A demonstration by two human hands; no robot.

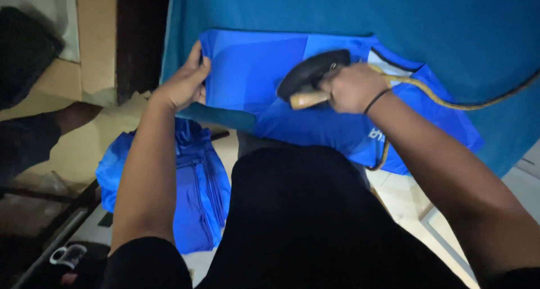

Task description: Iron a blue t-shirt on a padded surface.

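Right hand (353,87) grips iron (310,75); left hand (183,84) pins blue shirt (264,75).

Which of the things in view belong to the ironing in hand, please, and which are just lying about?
In use:
- iron, gripped by the right hand
- blue shirt, edge held by the left hand
- teal ironing cloth
- iron's cord

Lying about:
- blue zipped garment on the floor
- dark bundle
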